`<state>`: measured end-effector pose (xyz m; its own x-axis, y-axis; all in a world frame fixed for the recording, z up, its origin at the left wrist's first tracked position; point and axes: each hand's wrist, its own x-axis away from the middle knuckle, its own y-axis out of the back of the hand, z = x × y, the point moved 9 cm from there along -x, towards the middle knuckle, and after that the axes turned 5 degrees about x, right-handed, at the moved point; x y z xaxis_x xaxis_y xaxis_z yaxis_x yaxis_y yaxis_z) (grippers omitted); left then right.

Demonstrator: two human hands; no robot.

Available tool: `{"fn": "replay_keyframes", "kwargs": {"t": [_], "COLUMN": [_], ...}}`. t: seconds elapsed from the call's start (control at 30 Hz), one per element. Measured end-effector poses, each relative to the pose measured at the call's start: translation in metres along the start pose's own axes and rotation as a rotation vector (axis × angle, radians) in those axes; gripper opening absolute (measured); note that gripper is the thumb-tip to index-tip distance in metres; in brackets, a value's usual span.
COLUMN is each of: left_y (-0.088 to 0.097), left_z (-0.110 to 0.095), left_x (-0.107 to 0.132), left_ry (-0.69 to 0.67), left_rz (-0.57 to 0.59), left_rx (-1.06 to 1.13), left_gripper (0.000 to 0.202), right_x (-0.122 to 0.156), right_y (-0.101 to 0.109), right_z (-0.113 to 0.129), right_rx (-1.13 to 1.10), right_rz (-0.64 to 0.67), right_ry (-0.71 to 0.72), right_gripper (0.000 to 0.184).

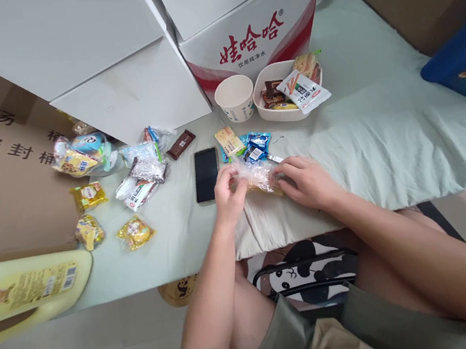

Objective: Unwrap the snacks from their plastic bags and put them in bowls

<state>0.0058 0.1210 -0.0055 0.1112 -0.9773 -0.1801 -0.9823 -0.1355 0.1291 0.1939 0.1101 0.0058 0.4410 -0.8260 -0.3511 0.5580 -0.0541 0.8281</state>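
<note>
Clear packet (258, 175) runs left to right, pinched at both ends by fingers (226, 174).

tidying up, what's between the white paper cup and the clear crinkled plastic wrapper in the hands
In the head view, a tan rectangular packet and shiny blue packets lie there, beyond the wrapper.

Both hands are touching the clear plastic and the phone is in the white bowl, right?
No: the head view shows the phone on the pale cloth, not in the bowl. The left hand and right hand do touch the clear plastic.
</note>
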Motion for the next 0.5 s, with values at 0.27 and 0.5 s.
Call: {"fn": "replay_keyframes", "kwargs": {"t": [0.27,0.5], "left_y": [0.0042,0.0038], "left_z": [0.0039,0.0054], "left_x": [0.0007,0.0015], "left_ry": [0.143,0.137], "left_rz": [-0.095,-0.090], "left_rx": [0.234,0.234], "left_gripper": [0.023,0.029], "right_x": [0.0008,0.0012], "right_y": [0.0008,-0.0052], "right_z": [0.0077,0.0054], "right_rx": [-0.144,-0.137], "right_rz": [0.000,0.052], "right_ry": [0.063,0.038], "right_gripper": [0.027,0.023]}}
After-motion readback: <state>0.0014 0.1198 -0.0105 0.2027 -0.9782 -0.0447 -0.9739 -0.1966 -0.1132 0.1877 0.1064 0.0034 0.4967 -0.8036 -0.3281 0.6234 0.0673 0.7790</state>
